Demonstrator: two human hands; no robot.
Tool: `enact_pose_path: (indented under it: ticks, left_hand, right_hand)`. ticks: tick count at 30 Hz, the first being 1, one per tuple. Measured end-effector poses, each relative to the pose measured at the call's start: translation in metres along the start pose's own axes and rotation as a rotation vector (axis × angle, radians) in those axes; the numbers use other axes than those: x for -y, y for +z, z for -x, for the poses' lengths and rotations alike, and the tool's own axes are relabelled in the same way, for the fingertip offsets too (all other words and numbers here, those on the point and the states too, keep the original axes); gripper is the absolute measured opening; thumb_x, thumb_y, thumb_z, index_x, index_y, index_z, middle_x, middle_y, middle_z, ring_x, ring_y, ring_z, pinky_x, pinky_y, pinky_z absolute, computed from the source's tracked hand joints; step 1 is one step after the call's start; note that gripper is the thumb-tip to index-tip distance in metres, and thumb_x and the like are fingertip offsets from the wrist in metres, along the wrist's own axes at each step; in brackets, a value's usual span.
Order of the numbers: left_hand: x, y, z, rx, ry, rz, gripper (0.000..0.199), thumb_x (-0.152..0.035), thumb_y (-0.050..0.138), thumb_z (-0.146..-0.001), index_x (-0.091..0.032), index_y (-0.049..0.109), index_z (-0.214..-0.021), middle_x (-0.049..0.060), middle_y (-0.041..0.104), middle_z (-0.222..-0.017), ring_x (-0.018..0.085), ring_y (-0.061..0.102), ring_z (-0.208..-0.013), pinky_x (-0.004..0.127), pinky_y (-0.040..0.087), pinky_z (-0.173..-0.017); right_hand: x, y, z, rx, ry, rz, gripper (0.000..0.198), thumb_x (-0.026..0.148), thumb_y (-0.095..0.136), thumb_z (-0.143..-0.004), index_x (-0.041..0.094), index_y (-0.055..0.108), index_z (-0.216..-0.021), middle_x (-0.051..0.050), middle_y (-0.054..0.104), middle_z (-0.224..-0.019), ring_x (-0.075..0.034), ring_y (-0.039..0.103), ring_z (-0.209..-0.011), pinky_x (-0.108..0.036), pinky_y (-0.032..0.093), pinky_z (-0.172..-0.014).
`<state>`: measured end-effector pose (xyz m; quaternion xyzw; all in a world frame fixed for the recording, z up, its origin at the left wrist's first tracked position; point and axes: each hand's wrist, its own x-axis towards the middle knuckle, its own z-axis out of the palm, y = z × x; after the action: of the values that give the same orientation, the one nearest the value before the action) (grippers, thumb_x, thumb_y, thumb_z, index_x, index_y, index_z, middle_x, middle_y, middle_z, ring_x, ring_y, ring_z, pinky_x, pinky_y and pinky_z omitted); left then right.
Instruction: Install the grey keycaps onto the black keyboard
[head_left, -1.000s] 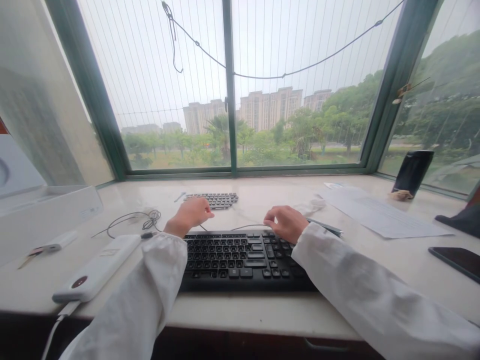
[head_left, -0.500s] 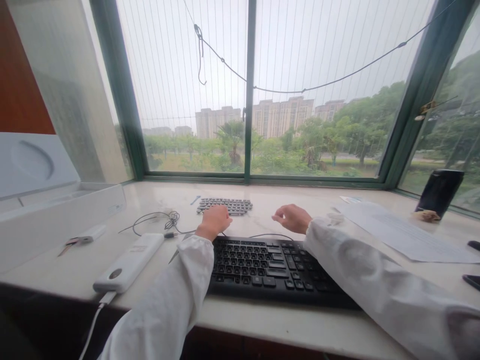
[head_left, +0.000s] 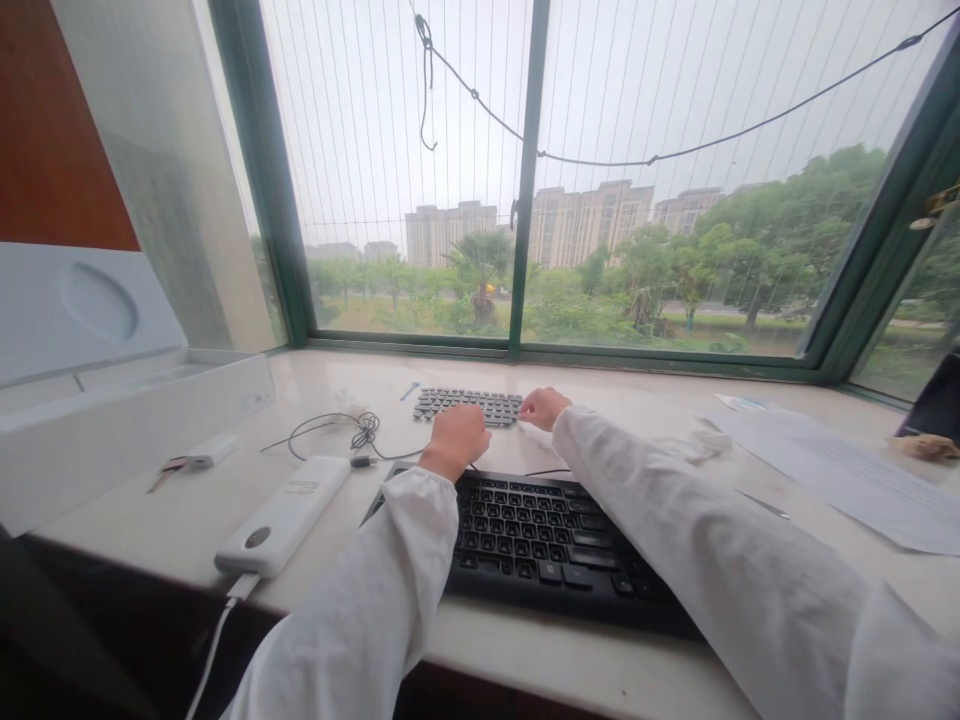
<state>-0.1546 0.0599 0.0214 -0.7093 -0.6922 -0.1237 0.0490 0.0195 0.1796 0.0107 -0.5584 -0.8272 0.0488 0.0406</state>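
A black keyboard (head_left: 517, 530) lies at the table's front edge; its letter block shows bare sockets, while wide keys remain at the right and bottom. Behind it, loose keycaps (head_left: 439, 402) lie in tight rows. My left hand (head_left: 459, 437) is closed just in front of those rows, its fingertips hidden; I cannot tell what it holds. My right hand (head_left: 545, 407) has its fingers pinched together at the right end of the rows, and whatever is between them is too small to make out.
To the left are a white power bank (head_left: 289, 515) with a cable, a coiled black cord (head_left: 364, 430), a key with a white fob (head_left: 196, 458) and a white box (head_left: 150, 420). A small blue tool (head_left: 410, 391) lies beside the keycaps. Papers (head_left: 825, 475) lie right; a window stands behind.
My right hand has moved left and forward, from open table to the right end of the keycap rows. The left hand stays by the rows. The view has shifted slightly.
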Motion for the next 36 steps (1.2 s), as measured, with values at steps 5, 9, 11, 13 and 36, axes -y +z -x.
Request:
enact_pose_path:
  ticks: [5, 9, 11, 13, 36]
  left_hand:
    - [-0.001, 0.000, 0.000, -0.007, 0.008, 0.004, 0.027, -0.036, 0.057, -0.079, -0.019, 0.074, -0.091, 0.013, 0.072, -0.089, 0.026, 0.067, -0.090, 0.034, 0.052, -0.078]
    - [-0.002, 0.000, 0.000, -0.010, 0.012, 0.017, 0.026, -0.036, 0.058, -0.080, -0.018, 0.074, -0.090, 0.013, 0.072, -0.089, 0.025, 0.067, -0.089, 0.033, 0.051, -0.078]
    - [-0.002, -0.002, 0.001, -0.010, 0.018, 0.029, 0.026, -0.036, 0.057, -0.081, -0.018, 0.074, -0.090, 0.013, 0.072, -0.089, 0.025, 0.067, -0.088, 0.034, 0.051, -0.078]
    - [-0.002, -0.005, 0.002, -0.008, 0.033, 0.047, 0.028, -0.037, 0.055, -0.082, -0.017, 0.074, -0.090, 0.014, 0.071, -0.090, 0.026, 0.066, -0.090, 0.034, 0.050, -0.078]
    - [-0.028, -0.032, 0.028, 0.415, 0.714, 0.577, 0.025, -0.040, 0.074, -0.072, -0.024, 0.075, -0.090, -0.001, 0.073, -0.083, 0.013, 0.064, -0.078, 0.023, 0.043, -0.072]
  right_hand:
    - [0.007, 0.009, -0.007, 0.015, 0.022, 0.003, 0.031, 0.035, 0.055, -0.093, 0.018, 0.058, -0.118, -0.009, 0.059, -0.121, -0.020, 0.060, -0.103, -0.040, 0.052, -0.087]
    - [0.008, 0.007, -0.006, -0.011, 0.018, -0.012, 0.028, 0.035, 0.055, -0.093, 0.018, 0.060, -0.115, -0.008, 0.061, -0.118, -0.019, 0.061, -0.100, -0.039, 0.053, -0.086]
    - [0.007, 0.002, 0.000, -0.049, -0.001, -0.031, 0.026, 0.035, 0.058, -0.090, 0.017, 0.065, -0.107, -0.008, 0.065, -0.109, -0.019, 0.062, -0.095, -0.036, 0.052, -0.084]
    - [0.004, -0.007, 0.012, -0.101, -0.032, -0.054, 0.023, 0.034, 0.062, -0.087, 0.017, 0.071, -0.098, -0.008, 0.069, -0.098, -0.019, 0.063, -0.090, -0.032, 0.050, -0.081]
    - [0.002, -0.004, 0.184, -0.237, -0.390, -0.370, 0.013, 0.032, 0.070, -0.080, 0.024, 0.075, -0.089, 0.001, 0.069, -0.075, -0.010, 0.055, -0.063, -0.025, 0.041, -0.065]
